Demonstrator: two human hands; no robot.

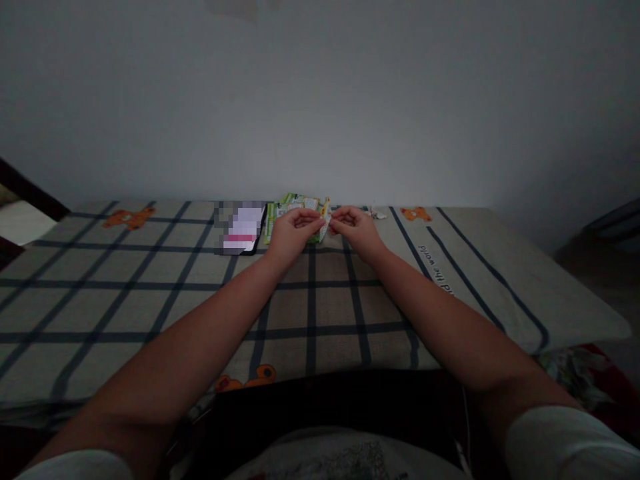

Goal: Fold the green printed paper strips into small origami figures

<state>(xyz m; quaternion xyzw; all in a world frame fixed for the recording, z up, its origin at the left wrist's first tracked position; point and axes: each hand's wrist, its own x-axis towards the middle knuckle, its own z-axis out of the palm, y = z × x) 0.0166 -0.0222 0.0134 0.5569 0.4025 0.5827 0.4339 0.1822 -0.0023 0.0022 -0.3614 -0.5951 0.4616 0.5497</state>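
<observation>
Both my hands meet over the far middle of the table. Between them is a small, narrow white and yellow packet (326,212), standing on edge. My left hand (297,230) pinches it from the left side. The fingertips of my right hand (357,228) are closed at its right edge. Several green and white printed packets (273,215) lie just behind and under my left hand, which partly covers them. A phone (245,228) with a lit, blurred screen lies left of them. Small whitish scraps (377,213) rest just beyond my right hand.
A checked cloth (200,307) with orange bear prints covers the table. The table's far side meets a plain grey wall (320,100). Dark wooden furniture (30,190) stands at the left edge, and red and green fabric (585,373) hangs low at the right.
</observation>
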